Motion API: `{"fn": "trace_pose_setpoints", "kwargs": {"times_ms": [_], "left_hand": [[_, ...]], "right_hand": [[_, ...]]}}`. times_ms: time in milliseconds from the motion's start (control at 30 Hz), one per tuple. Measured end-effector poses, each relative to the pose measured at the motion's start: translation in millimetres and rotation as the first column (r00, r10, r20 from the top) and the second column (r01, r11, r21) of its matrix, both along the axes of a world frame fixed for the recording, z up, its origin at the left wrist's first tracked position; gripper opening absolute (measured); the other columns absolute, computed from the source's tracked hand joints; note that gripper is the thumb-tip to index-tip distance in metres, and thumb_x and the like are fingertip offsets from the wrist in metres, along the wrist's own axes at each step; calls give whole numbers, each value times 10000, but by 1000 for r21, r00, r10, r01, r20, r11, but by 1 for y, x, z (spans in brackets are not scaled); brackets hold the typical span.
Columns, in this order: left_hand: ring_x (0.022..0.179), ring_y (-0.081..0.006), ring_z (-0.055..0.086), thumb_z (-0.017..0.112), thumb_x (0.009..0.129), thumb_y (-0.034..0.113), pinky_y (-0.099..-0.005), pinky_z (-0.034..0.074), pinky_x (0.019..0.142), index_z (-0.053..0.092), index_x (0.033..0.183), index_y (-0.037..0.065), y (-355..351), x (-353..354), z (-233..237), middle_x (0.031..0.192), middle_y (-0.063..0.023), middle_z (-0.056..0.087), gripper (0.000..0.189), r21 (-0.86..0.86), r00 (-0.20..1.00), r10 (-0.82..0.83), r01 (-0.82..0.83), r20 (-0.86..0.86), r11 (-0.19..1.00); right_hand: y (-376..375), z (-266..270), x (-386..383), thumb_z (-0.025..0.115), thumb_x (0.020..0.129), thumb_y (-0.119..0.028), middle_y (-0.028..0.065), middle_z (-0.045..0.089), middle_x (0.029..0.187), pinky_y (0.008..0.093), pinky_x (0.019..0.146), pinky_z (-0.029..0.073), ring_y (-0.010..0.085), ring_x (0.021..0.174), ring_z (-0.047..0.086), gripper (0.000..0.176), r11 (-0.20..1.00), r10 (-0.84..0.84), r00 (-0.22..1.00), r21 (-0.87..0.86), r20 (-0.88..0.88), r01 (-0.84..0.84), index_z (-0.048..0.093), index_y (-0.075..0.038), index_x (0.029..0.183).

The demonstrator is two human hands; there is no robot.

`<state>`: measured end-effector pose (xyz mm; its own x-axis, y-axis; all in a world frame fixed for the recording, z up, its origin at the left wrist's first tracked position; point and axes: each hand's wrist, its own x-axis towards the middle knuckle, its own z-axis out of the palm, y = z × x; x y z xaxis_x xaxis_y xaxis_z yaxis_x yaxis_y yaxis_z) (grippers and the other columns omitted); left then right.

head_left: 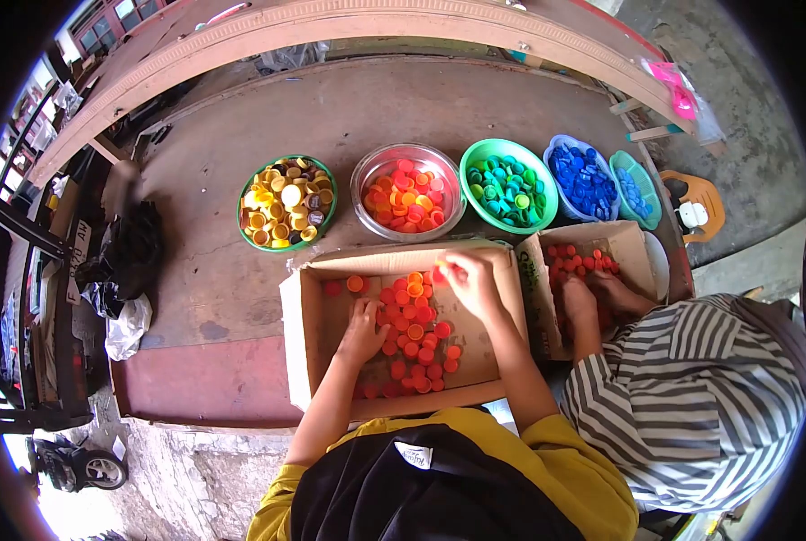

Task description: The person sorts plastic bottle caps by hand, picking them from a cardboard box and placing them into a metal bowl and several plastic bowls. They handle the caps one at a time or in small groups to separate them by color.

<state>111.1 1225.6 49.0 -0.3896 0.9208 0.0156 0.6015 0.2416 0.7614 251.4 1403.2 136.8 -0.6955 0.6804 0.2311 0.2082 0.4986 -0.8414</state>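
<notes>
A cardboard box (292,347) in front of me holds many red and orange bottle caps (421,347). My left hand (363,332) rests among the caps at the left of the pile, its fingers spread. Above the box's upper right part is my right hand (470,281), its fingers pinched on a red cap (440,273). Behind the box stand a bowl of yellow caps (285,203), a clear bowl of red and orange caps (406,198) and a green bowl of green caps (511,191).
Blue caps (585,180) fill a bowl at the right, beside a teal bowl (635,189) of lighter blue caps. A co-worker in a striped top (691,397) reaches into a second box (633,252). Black bags (137,243) lie at the left.
</notes>
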Motion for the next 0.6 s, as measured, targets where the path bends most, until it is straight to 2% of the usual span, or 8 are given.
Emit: {"fn": "trace_pose_setpoints", "kwargs": {"times_ms": [33, 100, 233, 333, 467, 600], "left_hand": [[1041, -332, 430, 642, 688, 64, -385, 382, 908, 463, 1079, 10, 0, 0, 1, 1102, -177, 421, 433, -3, 1000, -1, 1, 29, 1000], [1096, -376, 374, 646, 674, 56, -424, 349, 944, 456, 1070, 18, 0, 0, 2, 1127, -211, 397, 441, -10, 996, -2, 3, 84, 1000], [1100, -379, 369, 644, 675, 49, -426, 348, 947, 447, 1078, 15, -1, -1, 0, 1139, -212, 386, 450, -31, 995, 6, -3, 100, 1000], [1100, -381, 367, 643, 676, 45, -427, 348, 947, 439, 1089, 12, -2, -2, 1, 1143, -211, 380, 462, -25, 996, 0, 2, 85, 1000], [1102, -381, 365, 646, 676, 47, -425, 351, 945, 434, 1102, 8, -2, -2, 2, 1152, -205, 377, 477, -17, 997, 5, -3, 83, 1000], [1132, -369, 377, 651, 701, 88, -404, 356, 950, 449, 1102, 17, -1, -2, 8, 1167, -195, 384, 454, -45, 997, 15, -11, 70, 999]], "right_hand": [[8, 5, -10, 579, 794, -10, 110, 626, 833, 246, 595, 505, 145, 714, 617, 112, 1000, -28, 996, -10, -82, 27, 625, 1, 896], [23, 24, -31, 577, 793, -7, 108, 622, 846, 250, 608, 526, 152, 724, 619, 123, 992, -74, 982, 91, -176, 91, 624, 2, 907], [56, 35, -66, 605, 764, -36, 159, 631, 831, 300, 574, 546, 220, 699, 635, 145, 947, -164, 968, 245, -192, 209, 621, 31, 892], [79, 30, -81, 598, 748, -22, 182, 623, 837, 309, 571, 542, 261, 704, 633, 153, 937, -159, 979, 293, -128, 191, 620, 42, 885], [98, 16, -92, 603, 753, -56, 178, 617, 774, 297, 547, 500, 247, 671, 627, 164, 899, -148, 982, 399, -113, 181, 622, 36, 887], [102, 23, -96, 594, 739, -17, 199, 616, 836, 310, 591, 545, 284, 715, 631, 170, 928, -133, 990, 345, -55, 144, 615, 50, 893]]}}
